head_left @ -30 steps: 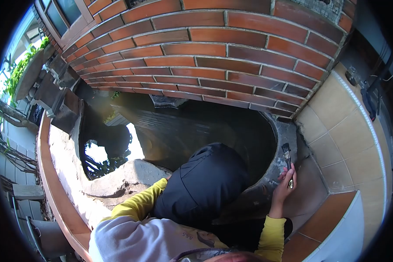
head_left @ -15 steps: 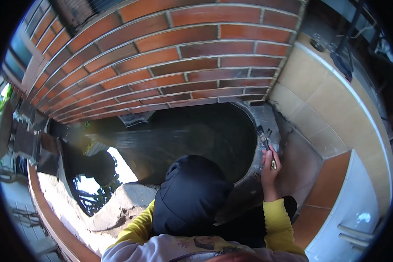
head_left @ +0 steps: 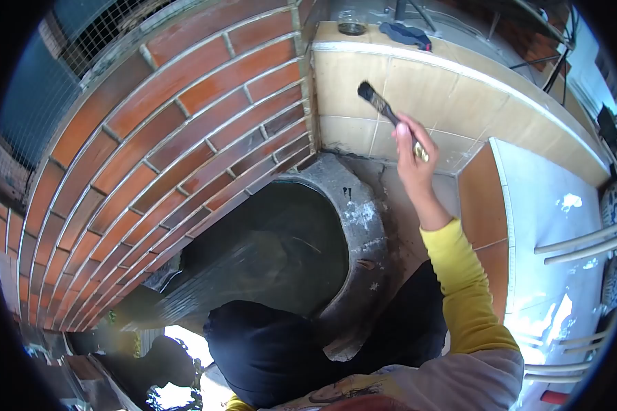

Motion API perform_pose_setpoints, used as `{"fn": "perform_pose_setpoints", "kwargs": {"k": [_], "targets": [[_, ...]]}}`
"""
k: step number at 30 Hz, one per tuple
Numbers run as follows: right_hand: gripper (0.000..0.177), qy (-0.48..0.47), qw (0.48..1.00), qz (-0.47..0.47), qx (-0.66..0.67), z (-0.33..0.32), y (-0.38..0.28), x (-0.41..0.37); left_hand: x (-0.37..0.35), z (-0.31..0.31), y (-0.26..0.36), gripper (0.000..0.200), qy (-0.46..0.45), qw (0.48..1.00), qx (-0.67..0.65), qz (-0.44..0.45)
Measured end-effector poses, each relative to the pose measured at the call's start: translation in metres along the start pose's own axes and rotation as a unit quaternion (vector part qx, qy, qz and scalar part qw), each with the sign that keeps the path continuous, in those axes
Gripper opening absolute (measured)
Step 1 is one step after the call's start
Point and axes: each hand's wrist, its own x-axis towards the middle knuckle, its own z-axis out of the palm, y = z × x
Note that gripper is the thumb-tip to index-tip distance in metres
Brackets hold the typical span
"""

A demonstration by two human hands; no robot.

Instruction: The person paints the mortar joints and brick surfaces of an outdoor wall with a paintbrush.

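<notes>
My right hand is closed round the handle of a paintbrush. Its dark bristles point up and to the left, in front of the beige tiled wall. Below and left of this hand lies the grey concrete rim of a pond, with white patches and small dark marks on it. A glass jar with dark liquid at its bottom stands on the ledge beyond the brush. My left hand is out of view; only a bit of yellow sleeve shows at the bottom edge.
Dark pond water lies beside a brick wall on the left. On the ledge, a dark cloth lies near the jar. My dark-clothed knee is close to the pond. Orange tiles and a white surface are at right.
My right hand has lifted the paintbrush off the pond rim and moved it up towards the ledge. The view has turned right, bringing the jar and cloth nearer the middle.
</notes>
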Motion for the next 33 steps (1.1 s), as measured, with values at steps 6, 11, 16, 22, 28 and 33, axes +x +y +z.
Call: {"fn": "perform_pose_setpoints", "kwargs": {"k": [6, 11, 16, 22, 28, 33], "targets": [[0.030, 0.052, 0.996, 0.039, 0.062, -0.003, -0.002, 0.099, 0.005, 0.000, 0.025, 0.040, -0.021, 1.000, 0.014, 0.017], [0.029, 0.027, 0.990, 0.063, 0.123, 0.008, -0.007, 0.180, -0.004, 0.008, 0.067, 0.040, -0.033, 0.997, 0.010, 0.064], [0.029, 0.038, 0.999, 0.029, 0.004, 0.031, -0.016, 0.226, -0.040, -0.002, 0.211, 0.041, 0.015, 0.944, 0.025, 0.329], [0.033, 0.056, 0.991, -0.047, -0.112, 0.037, -0.017, 0.256, -0.094, -0.025, 0.415, 0.055, 0.198, 0.684, 0.262, 0.652], [0.017, 0.004, 0.994, -0.063, -0.089, 0.039, 0.012, 0.282, -0.079, -0.030, 0.566, 0.079, 0.422, 0.428, 0.448, 0.662], [0.023, 0.036, 0.969, -0.115, -0.215, 0.056, 0.011, 0.296, -0.033, -0.049, 0.614, 0.080, 0.539, 0.378, 0.443, 0.608]]}}
